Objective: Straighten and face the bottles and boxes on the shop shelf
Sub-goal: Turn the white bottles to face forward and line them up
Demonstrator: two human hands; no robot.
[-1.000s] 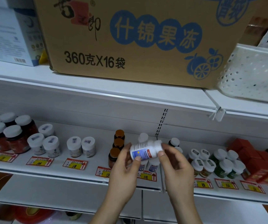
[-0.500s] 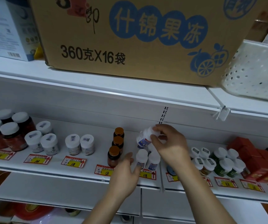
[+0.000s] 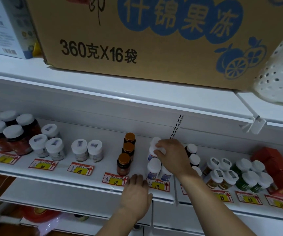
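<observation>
White metal shelving fills the view, its smooth shelf (image 3: pixel 93 178) edged with red-and-yellow price tags (image 3: pixel 80 168). On the tier above rests a matt brown cardboard carton (image 3: pixel 154 48) printed in blue and black, flanked by a pale box (image 3: pixel 2 28) at left and a white perforated basket (image 3: pixel 280 79) at right.

Right hand (image 3: pixel 173 155): reaches over the front bottles, fingers (image 3: pixel 159 153) curled round the round white cap of a white bottle (image 3: pixel 152 150), which stands upright in the second rank of a short column, just behind two white bottles with blue labels (image 3: pixel 153 169) at the shelf's front edge. A further white cap shows behind the held one.

Left hand (image 3: pixel 136 195): back uppermost, at the shelf lip just below the tags; fingers relaxed, only slightly bent, grasping nothing. Whether the fingertips touch the shelf cannot be told.

Just left of the column: three cylindrical amber bottles (image 3: pixel 125 160) with glossy orange-brown caps, in single file front to back. Further left: squat pale jars (image 3: pixel 86 149) with flat white lids bearing small square stickers, then dark red jars (image 3: pixel 12 138) with domed white lids. Right of the forearm: dark bottles (image 3: pixel 192 149) with white caps in file, clustered white-capped amber and green bottles (image 3: pixel 250 178), and stacked red cartons (image 3: pixel 277 167).
</observation>
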